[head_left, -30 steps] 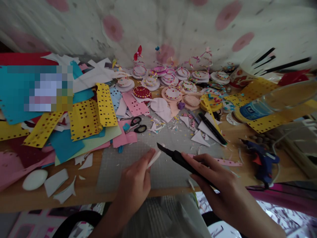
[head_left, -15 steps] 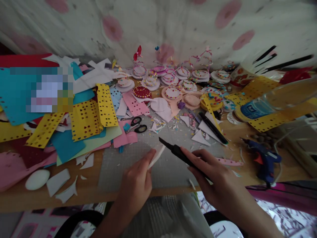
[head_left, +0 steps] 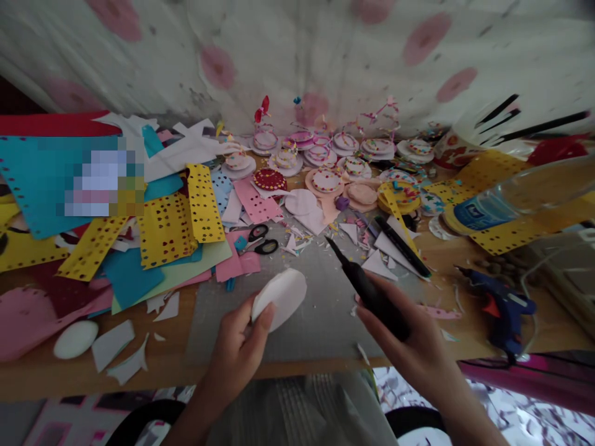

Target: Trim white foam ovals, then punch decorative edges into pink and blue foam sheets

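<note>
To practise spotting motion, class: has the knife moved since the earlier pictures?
Yes: the knife has moved; judged against the scissors, its tip has shifted right and up the view.

A pixelated patch (head_left: 97,186) masks part of the blue sheet (head_left: 23,167); content beneath cannot be determined. Some fingers of the left hand (head_left: 242,347) are concealed behind the disc (head_left: 284,300), whose far face is out of sight. The right hand (head_left: 413,341) covers part of the knife (head_left: 372,294). Both forearms (head_left: 204,390) run off the bottom edge. The right edge cuts the bottle (head_left: 530,192); its label (head_left: 483,210) is illegible. The left edge cuts the red sheet (head_left: 51,126). Some scraps (head_left: 297,240) are too small to identify.
</note>
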Tool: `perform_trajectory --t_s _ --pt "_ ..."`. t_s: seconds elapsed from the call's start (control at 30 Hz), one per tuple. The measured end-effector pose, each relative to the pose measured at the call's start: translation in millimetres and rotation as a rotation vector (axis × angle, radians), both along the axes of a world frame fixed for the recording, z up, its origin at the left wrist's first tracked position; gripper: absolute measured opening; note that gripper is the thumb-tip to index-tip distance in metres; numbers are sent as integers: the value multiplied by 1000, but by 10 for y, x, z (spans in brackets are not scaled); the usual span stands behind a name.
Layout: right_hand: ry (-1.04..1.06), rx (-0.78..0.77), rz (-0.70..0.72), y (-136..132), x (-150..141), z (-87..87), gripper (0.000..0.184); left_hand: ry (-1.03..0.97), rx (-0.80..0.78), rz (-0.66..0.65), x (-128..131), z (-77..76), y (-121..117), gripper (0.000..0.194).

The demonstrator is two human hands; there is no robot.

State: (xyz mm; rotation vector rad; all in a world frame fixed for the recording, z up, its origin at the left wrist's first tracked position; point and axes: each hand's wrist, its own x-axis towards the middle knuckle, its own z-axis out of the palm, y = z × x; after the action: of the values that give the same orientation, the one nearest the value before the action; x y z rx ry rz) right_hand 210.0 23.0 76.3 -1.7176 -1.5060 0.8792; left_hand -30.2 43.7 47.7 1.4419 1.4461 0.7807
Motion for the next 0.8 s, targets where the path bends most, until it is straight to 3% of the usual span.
perform_trajectory --t_s 0.1,0.27,0.5,0.67,0.8 --pt "271 -156 -51 164 -161 -26 36 -70 -41 -86 -5 91 -32 32" --pt "578 -332 43 370 -354 -15 34 -55 -101 -138 -27 134 -79 29" --pt "874 -377 -18 369 -448 -50 37 -87 -158 -212 -33 132 -58 33" --pt "967 -386 -185 399 -394 -87 44 -136 -183 -157 -46 88 -66 30" --pt "937 -294 -282 398 -322 -133 38 -285 -202 80 -41 -49 -83 32"
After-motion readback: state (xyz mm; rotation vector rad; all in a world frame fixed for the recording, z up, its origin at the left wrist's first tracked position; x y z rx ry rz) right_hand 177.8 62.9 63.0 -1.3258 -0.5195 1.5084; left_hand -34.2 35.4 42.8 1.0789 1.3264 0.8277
